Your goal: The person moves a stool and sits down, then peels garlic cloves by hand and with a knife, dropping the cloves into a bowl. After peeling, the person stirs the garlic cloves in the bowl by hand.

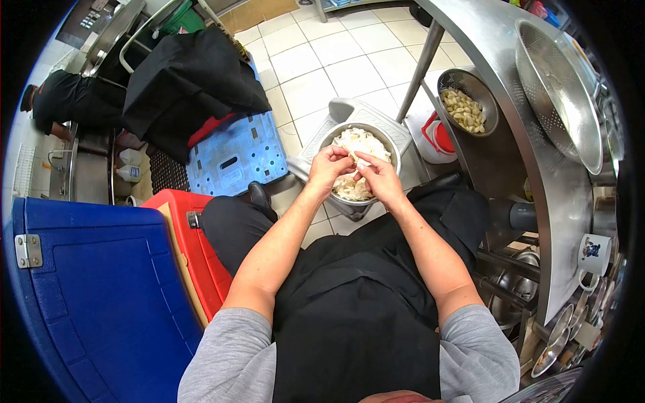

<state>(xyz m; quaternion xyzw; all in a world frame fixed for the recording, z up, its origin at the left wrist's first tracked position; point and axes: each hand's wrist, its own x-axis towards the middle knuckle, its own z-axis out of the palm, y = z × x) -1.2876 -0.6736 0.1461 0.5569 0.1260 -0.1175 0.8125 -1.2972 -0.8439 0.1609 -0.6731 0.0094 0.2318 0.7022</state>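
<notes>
My left hand (329, 168) and my right hand (379, 177) meet over a round metal bowl (397, 163). Pinched between the fingertips of both is a small whitish garlic clove (360, 162), partly hidden by the fingers. Pale, papery garlic skins and pieces (363, 139) fill the bowl beneath. The bowl rests on a grey plastic stool (385, 117) between my knees. Off to the right, a metal colander (496, 107) holds many peeled cloves (463, 111).
A steel table (497, 74) curves along my right, bearing a large colander (547, 80) and a mug (594, 252). Below it stands a white bucket with a red lid (440, 138). Blue (107, 289) and red (191, 235) coolers flank my left. Beyond are a blue pallet (235, 151) and another person (80, 101).
</notes>
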